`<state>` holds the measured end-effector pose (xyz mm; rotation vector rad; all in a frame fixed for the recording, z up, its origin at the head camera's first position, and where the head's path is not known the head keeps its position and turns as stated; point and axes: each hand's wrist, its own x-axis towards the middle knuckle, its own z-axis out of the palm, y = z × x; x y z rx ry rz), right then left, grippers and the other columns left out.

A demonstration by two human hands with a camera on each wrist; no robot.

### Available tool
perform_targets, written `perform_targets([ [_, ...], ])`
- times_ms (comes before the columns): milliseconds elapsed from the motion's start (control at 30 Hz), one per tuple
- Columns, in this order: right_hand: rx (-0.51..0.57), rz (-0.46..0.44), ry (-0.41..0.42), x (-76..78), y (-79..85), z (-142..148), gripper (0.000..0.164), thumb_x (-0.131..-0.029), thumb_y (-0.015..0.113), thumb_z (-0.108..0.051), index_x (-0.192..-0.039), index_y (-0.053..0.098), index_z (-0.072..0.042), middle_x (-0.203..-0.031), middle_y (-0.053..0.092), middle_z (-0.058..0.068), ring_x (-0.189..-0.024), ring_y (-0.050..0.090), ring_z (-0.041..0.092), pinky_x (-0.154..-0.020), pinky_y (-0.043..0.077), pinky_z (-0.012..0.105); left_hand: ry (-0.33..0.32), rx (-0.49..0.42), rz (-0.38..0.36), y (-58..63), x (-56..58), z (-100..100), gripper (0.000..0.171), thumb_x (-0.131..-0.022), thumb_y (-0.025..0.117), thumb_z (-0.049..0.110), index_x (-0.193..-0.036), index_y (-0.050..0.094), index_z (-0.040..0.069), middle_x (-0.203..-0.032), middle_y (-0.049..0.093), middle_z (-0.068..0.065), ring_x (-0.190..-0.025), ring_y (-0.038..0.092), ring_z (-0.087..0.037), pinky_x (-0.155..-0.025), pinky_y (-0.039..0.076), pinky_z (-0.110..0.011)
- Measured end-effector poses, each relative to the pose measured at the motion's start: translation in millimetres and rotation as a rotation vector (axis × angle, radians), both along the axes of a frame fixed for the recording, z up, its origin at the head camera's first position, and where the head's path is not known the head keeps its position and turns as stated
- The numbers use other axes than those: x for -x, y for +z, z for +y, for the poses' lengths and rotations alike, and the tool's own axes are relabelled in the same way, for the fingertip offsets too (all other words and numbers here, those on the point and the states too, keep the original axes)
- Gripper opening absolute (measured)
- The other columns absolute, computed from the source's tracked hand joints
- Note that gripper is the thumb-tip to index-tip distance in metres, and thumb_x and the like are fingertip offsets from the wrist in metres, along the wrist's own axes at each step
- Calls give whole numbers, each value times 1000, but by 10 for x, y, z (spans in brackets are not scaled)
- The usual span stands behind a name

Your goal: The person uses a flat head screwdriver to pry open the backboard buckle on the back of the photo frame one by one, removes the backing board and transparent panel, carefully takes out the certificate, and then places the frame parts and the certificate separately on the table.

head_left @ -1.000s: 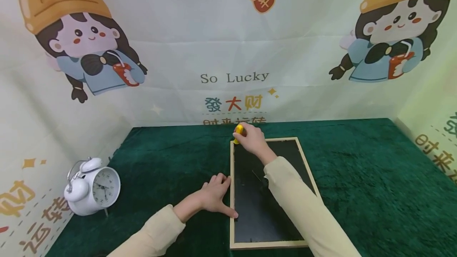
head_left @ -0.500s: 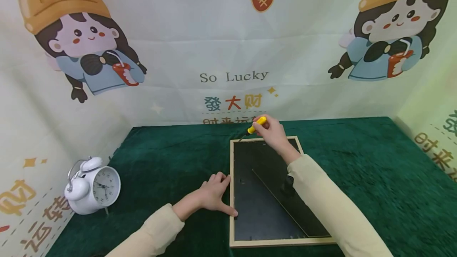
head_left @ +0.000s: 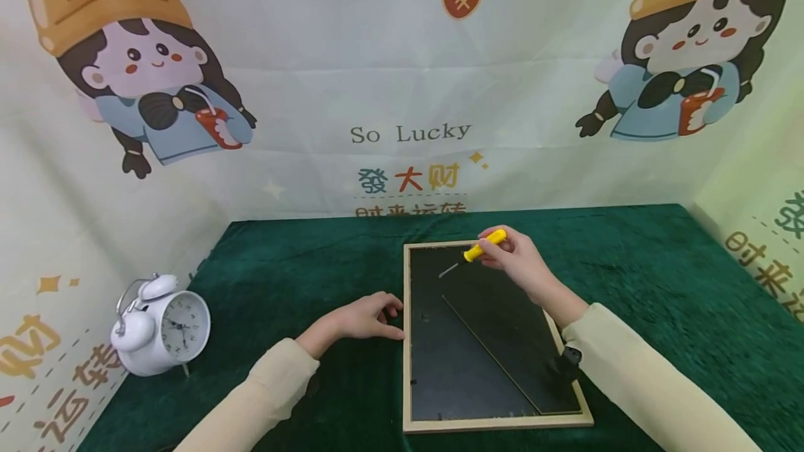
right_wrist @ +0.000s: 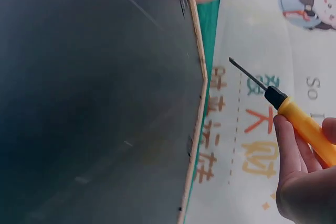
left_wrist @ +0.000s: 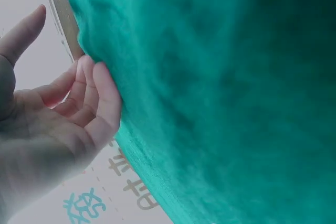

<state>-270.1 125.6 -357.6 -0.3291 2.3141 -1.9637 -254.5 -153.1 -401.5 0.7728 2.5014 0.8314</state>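
Observation:
In the head view a picture frame (head_left: pixel 407 361) with a pale wooden rim lies back side up, showing its black backing board (head_left: pixel 452 375). A black stand flap with a slanted edge (head_left: pixel 502 326) lies on the board. My right hand (head_left: pixel 527 270) grips a screwdriver (head_left: pixel 485 245) by its yellow handle, above the board's upper part, with the tip pointing down and left. In the right wrist view the screwdriver's metal shank (right_wrist: pixel 249 74) points at the upper left. My left hand (head_left: pixel 364 316) is at the frame's left side, thumb tip right at the rim, fingers loosely bent around nothing.
A white twin-bell alarm clock (head_left: pixel 163 326) stands at the left of the dark green cloth (head_left: pixel 301 264). A printed white backdrop (head_left: pixel 314 89) rises behind the table and along both sides.
My right hand has lifted the screwdriver from the frame's top left corner and brought it right, then nearer. My left thumb has slid off the rim, the hand shifting slightly left and away.

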Motion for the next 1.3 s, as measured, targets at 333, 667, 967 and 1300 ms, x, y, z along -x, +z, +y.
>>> perform_targets([
  [333,120,-119,70,-508,-251,92,45,-87,56,-25,-117,41,6,-112,54,20,-96,56,26,-79,45,29,84,19,-120,19,122,42,34,-78,68,24,-96,46,5,-75,47,-4,-57,43,-15,-46,41,-27],
  [667,238,-261,172,-872,-388,146,44,-87,56,-21,-116,40,9,-116,51,20,-98,55,25,-83,43,33,117,39,-143,4,156,67,35,-76,70,23,-94,46,6,-76,47,-4,-64,45,-16,-48,44,-30],
  [967,223,-353,207,-1078,-469,72,44,-87,57,-20,-115,41,10,-112,53,19,-97,55,25,-83,43,37,100,31,-163,30,149,61,52,-74,72,22,-109,37,6,-79,46,-6,-64,45,-17,-50,44,-30],
  [1300,333,-384,187,-1129,-563,10,38,-88,56,-17,-114,42,6,-115,52,19,-100,54,25,-84,42,37,-170,132,-8,-13,232,40,43,-75,70,30,-111,47,24,-84,46,0,-66,45,-14,-51,44,-26],
])
